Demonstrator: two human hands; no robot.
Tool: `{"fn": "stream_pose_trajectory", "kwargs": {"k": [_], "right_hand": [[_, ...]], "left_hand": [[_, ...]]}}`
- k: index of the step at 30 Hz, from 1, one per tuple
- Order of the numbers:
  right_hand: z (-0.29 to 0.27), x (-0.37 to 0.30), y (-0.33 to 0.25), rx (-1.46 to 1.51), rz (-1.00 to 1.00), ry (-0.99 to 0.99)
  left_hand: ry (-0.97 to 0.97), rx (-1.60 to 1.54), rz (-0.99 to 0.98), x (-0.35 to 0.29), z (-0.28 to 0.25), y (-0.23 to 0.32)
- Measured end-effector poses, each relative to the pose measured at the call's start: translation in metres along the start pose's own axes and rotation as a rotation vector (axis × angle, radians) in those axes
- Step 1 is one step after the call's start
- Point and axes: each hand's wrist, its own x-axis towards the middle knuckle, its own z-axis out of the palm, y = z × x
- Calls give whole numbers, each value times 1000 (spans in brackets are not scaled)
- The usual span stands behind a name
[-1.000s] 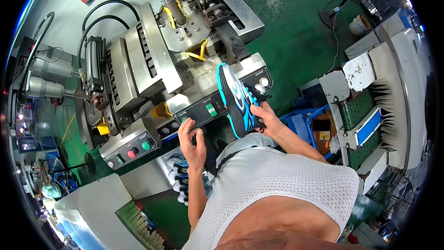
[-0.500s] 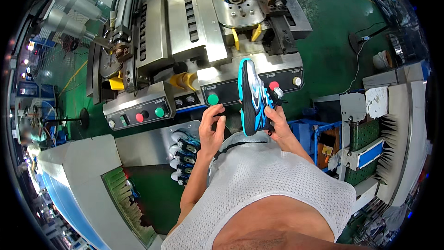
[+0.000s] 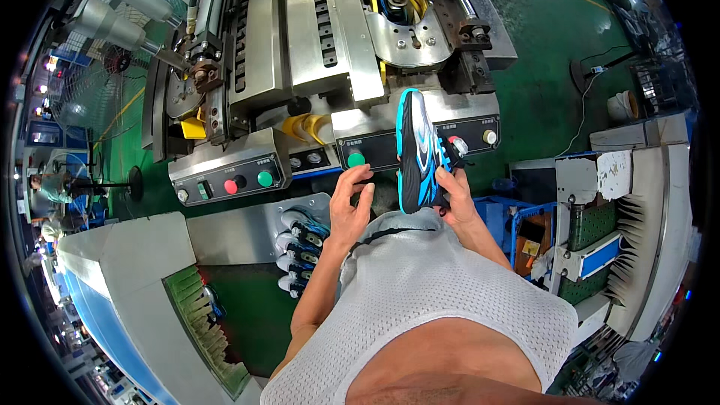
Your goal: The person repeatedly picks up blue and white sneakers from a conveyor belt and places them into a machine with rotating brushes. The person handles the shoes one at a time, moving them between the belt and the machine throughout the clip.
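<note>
My right hand (image 3: 459, 201) grips a blue, black and white sports shoe (image 3: 421, 154) by its lower end, toe pointing away from me and the dark sole side turned left. My left hand (image 3: 351, 206) is empty, its fingers loosely curled and apart, just below a green push button (image 3: 355, 160) on the machine's control panel (image 3: 375, 147). Behind the shoe stands the steel press machine (image 3: 412, 39), with a curved plate and yellow parts around an upright rod. Something blue shows behind that plate, too hidden to name.
Several similar shoes (image 3: 301, 253) stand in a row by a metal plate (image 3: 225, 240) at left. Another shoe (image 3: 214, 302) lies by the bristled opening (image 3: 206, 330). A second press station (image 3: 199, 90) stands at far left. A blue crate (image 3: 491, 217) and brush-edged unit (image 3: 600, 247) are at right.
The press's curved plate has come toward me and now covers most of the yellow prongs. The shoe in my right hand has turned slightly more upright. The whole view has shifted a little.
</note>
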Motion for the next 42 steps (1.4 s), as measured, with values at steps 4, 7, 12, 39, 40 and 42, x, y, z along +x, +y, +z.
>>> {"fn": "stream_pose_trajectory", "kwargs": {"k": [4,7,12,39,40,42], "right_hand": [[3,-1,-12,-65,2,46],[-1,-2,-18,-74,4,64],[-15,2,-16,-27,-39,106],[-72,-26,-53,-89,-121,434],[-71,-24,-54,-71,-97,417],[-76,-19,-50,-59,-74,388]], "left_hand": [[12,-9,3,11,1,3],[17,17,17,22,3,4],[-26,55,123,52,4,15],[68,655,-179,418,142,-186],[54,647,-205,430,124,-198],[45,442,-289,439,102,-198]]}}
